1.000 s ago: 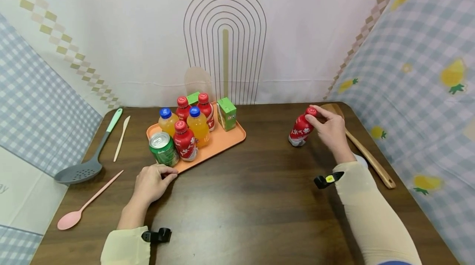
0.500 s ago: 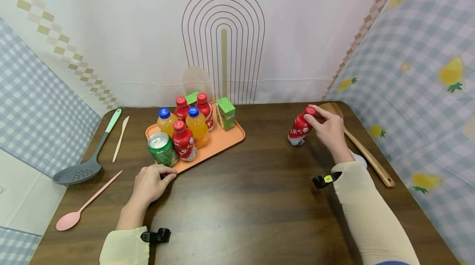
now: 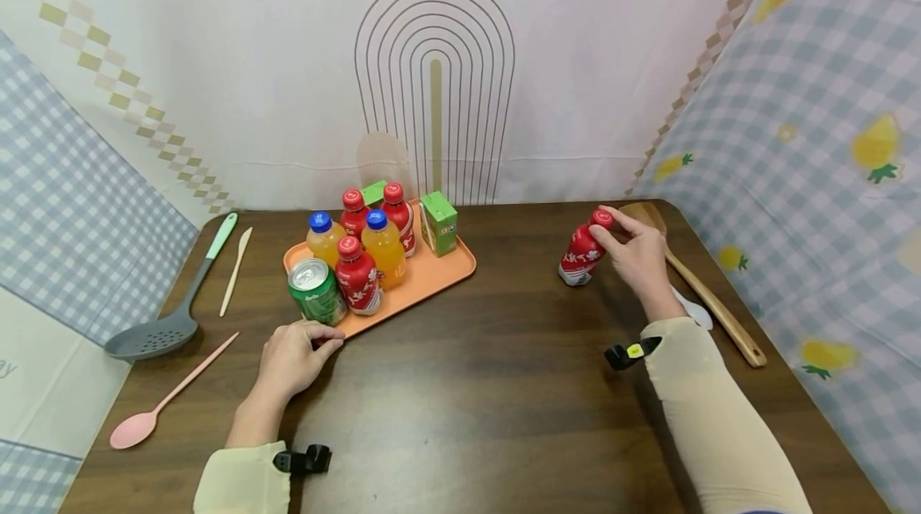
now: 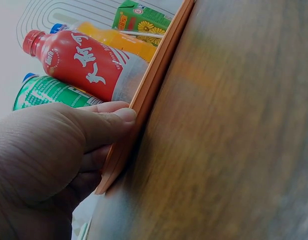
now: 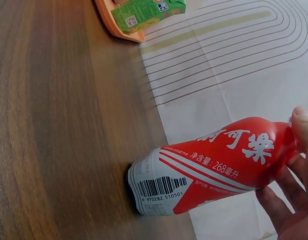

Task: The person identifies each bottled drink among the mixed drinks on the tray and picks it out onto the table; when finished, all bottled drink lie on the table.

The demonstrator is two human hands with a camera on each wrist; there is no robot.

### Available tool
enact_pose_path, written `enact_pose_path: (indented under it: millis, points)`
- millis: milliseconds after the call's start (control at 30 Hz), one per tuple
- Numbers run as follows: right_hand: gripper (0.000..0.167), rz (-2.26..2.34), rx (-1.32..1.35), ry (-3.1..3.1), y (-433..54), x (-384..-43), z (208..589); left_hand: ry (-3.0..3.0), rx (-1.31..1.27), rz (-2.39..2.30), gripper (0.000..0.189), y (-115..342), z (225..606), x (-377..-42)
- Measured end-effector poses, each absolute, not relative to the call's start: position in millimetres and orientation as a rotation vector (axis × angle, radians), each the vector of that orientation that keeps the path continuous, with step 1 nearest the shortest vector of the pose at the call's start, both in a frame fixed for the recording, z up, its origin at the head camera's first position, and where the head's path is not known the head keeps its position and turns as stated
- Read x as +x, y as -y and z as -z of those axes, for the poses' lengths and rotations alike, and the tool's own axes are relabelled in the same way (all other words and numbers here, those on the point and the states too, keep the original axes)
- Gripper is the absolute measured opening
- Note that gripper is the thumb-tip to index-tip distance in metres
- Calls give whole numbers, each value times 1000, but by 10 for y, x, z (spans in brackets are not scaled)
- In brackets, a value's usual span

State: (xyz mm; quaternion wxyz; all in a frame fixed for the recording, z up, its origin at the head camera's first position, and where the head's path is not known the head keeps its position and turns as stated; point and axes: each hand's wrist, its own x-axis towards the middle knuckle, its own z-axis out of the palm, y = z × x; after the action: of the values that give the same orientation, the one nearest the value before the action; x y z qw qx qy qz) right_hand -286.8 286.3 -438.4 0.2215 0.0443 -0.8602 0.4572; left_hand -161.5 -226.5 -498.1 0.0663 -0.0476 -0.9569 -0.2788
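Observation:
My left hand [image 3: 295,358] pinches the near left corner of an orange tray [image 3: 439,268]; in the left wrist view the thumb [image 4: 125,116] presses on its rim. Beside that hand, a green can [image 3: 316,294] and a red bottle [image 3: 359,282] stand on the tray. Behind them are two orange juice bottles [image 3: 384,250] with blue caps, two more red bottles [image 3: 400,218] and green juice boxes [image 3: 440,225]. On the right, my right hand [image 3: 636,258] grips another red bottle [image 3: 580,255] around the neck and cap. That bottle leans slightly, its base at the tabletop in the right wrist view.
Left of the tray lie a grey slotted turner [image 3: 161,334] with a mint handle, a pale knife [image 3: 235,270] and a pink spoon [image 3: 137,428]. A wooden spatula [image 3: 712,302] and a white utensil [image 3: 698,311] lie beside the right forearm. Fabric hangs behind the table [image 3: 460,418].
Both hands keep their grips, and the bottle and tray stay in place. The right forearm has shifted slightly, showing more of the white utensil.

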Motion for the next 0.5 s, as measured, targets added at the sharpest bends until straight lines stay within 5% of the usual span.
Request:
enact_pose_path:
  millis: [500]
  points:
    - [48, -1272, 145, 2437, -2659, -2839, 4363, 2882, -154, 829, 4, 2259, 4989, -1606]
